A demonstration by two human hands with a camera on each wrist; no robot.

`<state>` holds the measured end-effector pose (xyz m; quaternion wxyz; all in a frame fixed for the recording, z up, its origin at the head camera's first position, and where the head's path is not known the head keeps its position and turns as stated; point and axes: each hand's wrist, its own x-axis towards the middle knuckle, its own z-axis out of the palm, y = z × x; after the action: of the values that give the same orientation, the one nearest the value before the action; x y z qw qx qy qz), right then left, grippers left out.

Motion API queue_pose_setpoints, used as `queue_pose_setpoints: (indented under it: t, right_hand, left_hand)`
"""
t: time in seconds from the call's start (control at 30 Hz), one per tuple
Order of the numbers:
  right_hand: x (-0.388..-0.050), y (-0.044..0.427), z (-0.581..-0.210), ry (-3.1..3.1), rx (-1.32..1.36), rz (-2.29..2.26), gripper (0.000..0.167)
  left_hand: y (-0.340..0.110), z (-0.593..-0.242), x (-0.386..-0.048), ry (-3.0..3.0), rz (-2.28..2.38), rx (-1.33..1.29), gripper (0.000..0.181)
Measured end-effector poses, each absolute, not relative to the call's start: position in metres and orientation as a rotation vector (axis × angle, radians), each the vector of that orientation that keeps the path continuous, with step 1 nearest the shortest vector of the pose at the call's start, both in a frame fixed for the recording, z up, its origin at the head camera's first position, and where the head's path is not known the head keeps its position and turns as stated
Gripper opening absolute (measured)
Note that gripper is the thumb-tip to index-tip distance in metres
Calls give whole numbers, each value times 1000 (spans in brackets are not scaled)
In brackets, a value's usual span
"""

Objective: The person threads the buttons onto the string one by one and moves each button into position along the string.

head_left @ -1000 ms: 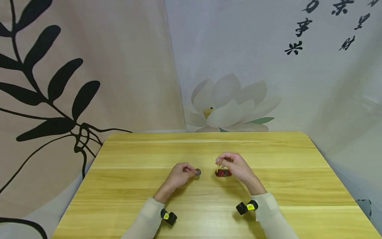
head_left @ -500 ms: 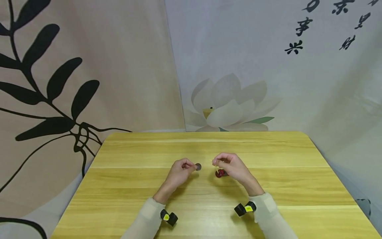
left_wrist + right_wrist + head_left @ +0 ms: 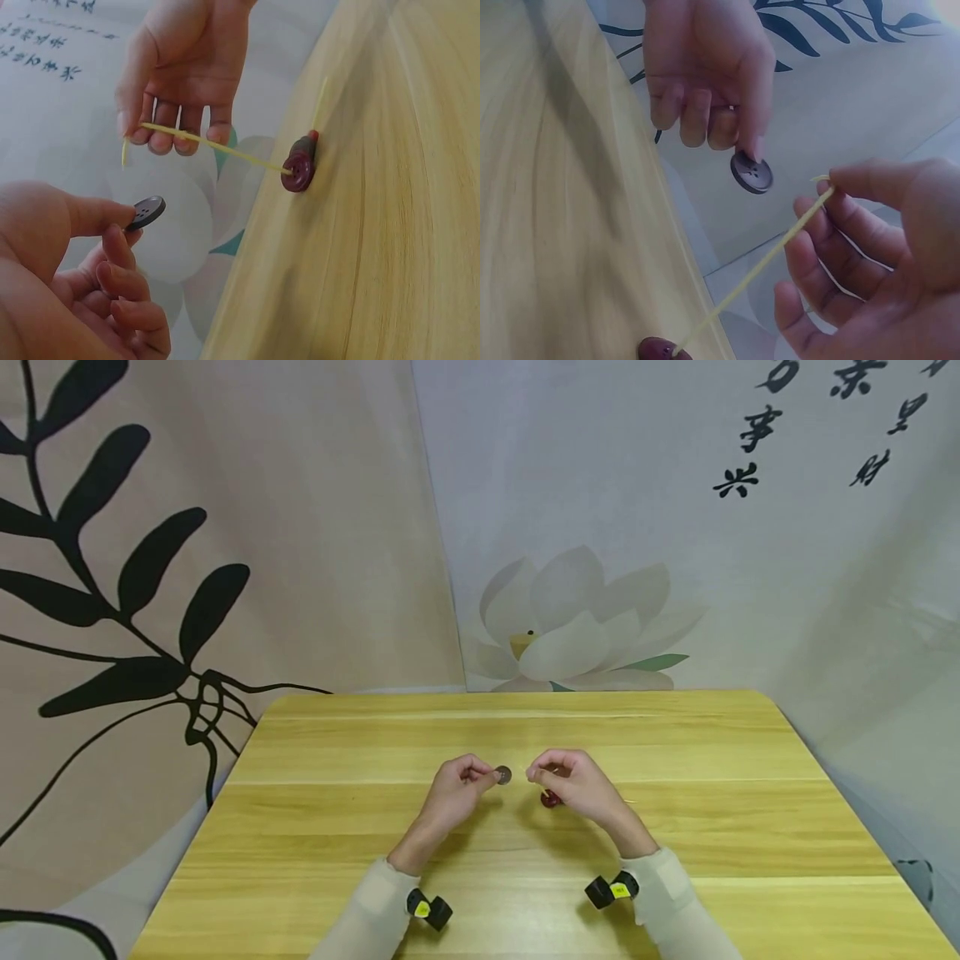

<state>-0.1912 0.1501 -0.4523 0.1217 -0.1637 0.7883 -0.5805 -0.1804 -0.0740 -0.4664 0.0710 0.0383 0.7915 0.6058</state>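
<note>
My left hand (image 3: 459, 789) pinches a dark grey button (image 3: 148, 213) with several holes between thumb and index finger, held above the table. Facing it, my right hand (image 3: 581, 785) pinches a yellow string (image 3: 759, 266) near its end, and a short tip sticks out past the fingertips. The string runs down through a dark red button (image 3: 298, 172) on the table. Behind that one, more buttons, one greyish and one red, are lined up along the string, as the left wrist view shows. In the head view my right hand partly covers this row. The grey button and the string tip are apart.
A light wooden table (image 3: 337, 877) lies under both hands. Behind it hangs a pale cloth backdrop (image 3: 337, 568) printed with a plant, a lotus and characters. The string's other end lies on the tabletop to the right of the buttons.
My left hand has lifted the grey button and carried it slightly right. My right hand has shifted left with the string end, so the two hands are closer together. The red button stays put.
</note>
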Motion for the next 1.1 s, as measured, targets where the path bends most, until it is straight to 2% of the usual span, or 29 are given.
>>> queue_pose_setpoints:
  t: [0.37,0.7,1.1]
  right_hand:
    - [-188,144,-452,2317,-497,-1664,14]
    - [-171,135,-418,2368,-516,-1603,11]
    - [-189,140,-462,2363,-506,-1636,13]
  left_hand:
    - [-70,-465,-179,2388,1836,111,16]
    - [-67,-464,-178,2418,1808,121,11]
    - [-65,-467,-178,2421,1836,155,11]
